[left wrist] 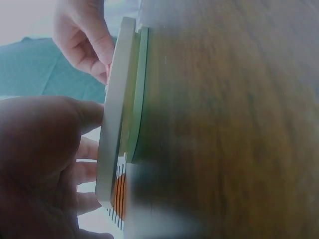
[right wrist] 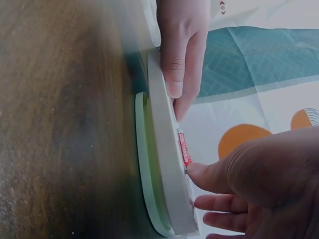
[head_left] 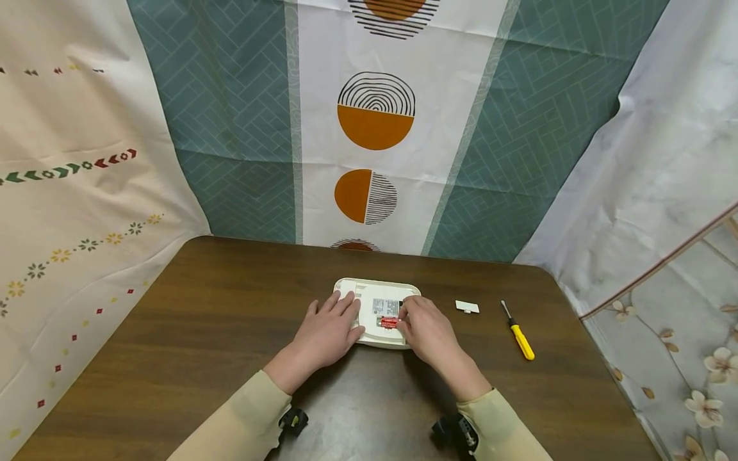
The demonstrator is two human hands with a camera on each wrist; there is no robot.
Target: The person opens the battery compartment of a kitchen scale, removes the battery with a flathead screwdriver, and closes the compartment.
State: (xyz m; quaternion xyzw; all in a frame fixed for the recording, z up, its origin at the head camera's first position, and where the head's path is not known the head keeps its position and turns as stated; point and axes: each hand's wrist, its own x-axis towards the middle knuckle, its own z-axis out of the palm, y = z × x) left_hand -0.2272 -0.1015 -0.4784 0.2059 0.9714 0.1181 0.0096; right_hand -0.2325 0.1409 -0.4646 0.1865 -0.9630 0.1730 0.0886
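Observation:
A white, rounded-rectangular device [head_left: 369, 335] lies on the table with its labelled back up and a pale green layer [right wrist: 144, 164] beneath. In its battery slot lies a red battery [head_left: 387, 322], lettered along its side. My left hand [head_left: 327, 330] rests on the left part of the device, fingers straight and spread, thumb near the front edge. My right hand [head_left: 429, 326] is at the battery's right end. Its thumb [right wrist: 204, 175] presses on that end with the fingers bent close by, and the hand hides part of the slot.
To the right of the device is a small white battery cover [head_left: 467, 307]. Beyond it lies a screwdriver [head_left: 521, 339] with a yellow handle, its tip pointing away. Hanging cloths [head_left: 242, 128] surround the back and sides of the brown wooden table [head_left: 230, 288].

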